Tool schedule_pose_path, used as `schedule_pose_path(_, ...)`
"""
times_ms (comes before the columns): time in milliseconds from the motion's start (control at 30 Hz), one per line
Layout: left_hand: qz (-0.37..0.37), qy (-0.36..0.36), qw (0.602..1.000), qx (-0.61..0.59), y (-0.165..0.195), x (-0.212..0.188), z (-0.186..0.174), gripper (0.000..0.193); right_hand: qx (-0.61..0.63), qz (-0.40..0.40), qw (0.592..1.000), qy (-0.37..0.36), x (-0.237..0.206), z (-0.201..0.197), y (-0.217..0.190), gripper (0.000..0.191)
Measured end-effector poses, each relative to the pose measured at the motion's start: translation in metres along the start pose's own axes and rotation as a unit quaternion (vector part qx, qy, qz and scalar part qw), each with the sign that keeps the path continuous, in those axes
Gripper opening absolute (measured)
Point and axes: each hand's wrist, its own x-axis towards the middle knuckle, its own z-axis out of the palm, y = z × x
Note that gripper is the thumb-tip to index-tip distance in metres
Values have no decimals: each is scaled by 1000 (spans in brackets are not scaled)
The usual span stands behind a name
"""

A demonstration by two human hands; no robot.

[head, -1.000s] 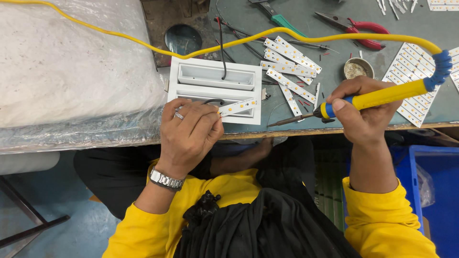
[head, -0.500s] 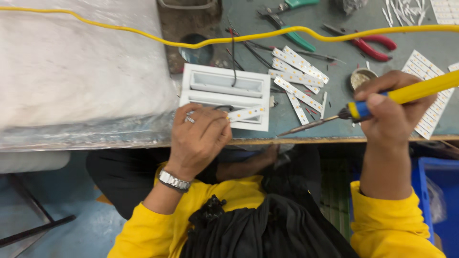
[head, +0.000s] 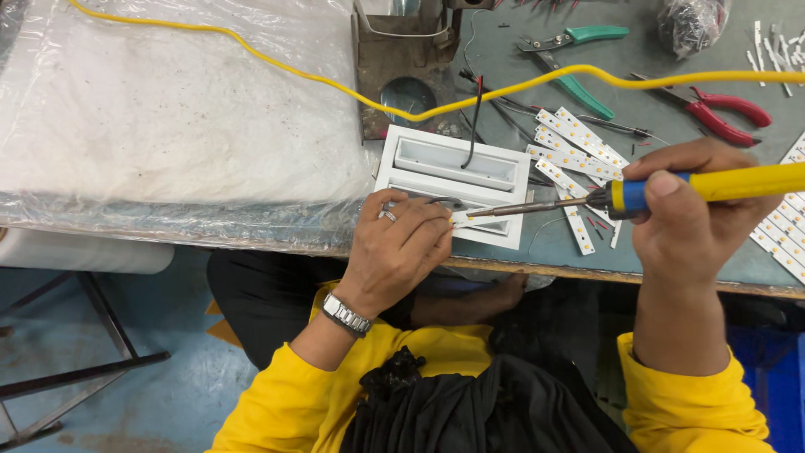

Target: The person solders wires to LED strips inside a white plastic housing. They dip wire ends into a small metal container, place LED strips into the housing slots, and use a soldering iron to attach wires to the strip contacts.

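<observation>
Your left hand (head: pixel 398 247) rests on the near-left corner of the white housing (head: pixel 449 176), fingers (head: pixel 423 220) curled together, pinching the end of a small LED strip (head: pixel 470 218) against the housing's near rail. A ring shows on one finger, metal watch (head: pixel 345 315) on the wrist.

Your right hand (head: pixel 692 222) is wrapped tight around the yellow soldering iron (head: pixel 713 184), thumb on top by the blue collar. The iron lies approx. level, shaft pointing left; its tip (head: pixel 471 216) sits on the strip, just beside your left fingertips. Can't tell if the tip actually touches the metal.

The housing lies flat on the grey surface (head: pixel 671 268), near its front edge, w/ a black-and-red wire (head: pixel 472 126) dropping into its far slot.

Loose LED strips (head: pixel 579 151) lie fanned just right of the housing, btwn it and your right hand. The yellow cable (head: pixel 335 84) crosses the surface behind it. Green-handled pliers (head: pixel 579 59) and red-handled pliers (head: pixel 721 109) lie farther back. A plastic-wrapped white pad (head: pixel 168 117) fills the left side.
</observation>
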Motion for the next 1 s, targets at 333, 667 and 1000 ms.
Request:
schedule_pose_path(333,25,-49,998,25,-2,3,-8,16,-13,5,1000,-20,-3,15,-10,28)
schedule_pose_path(667,33,-83,995,51,0,7,-11,13,-107,14,994,-33,0,30,-27,31)
schedule_pose_path(1000,29,-92,994,41,1,12,-12,10,-95,-4,993,-70,-6,28,-24,24)
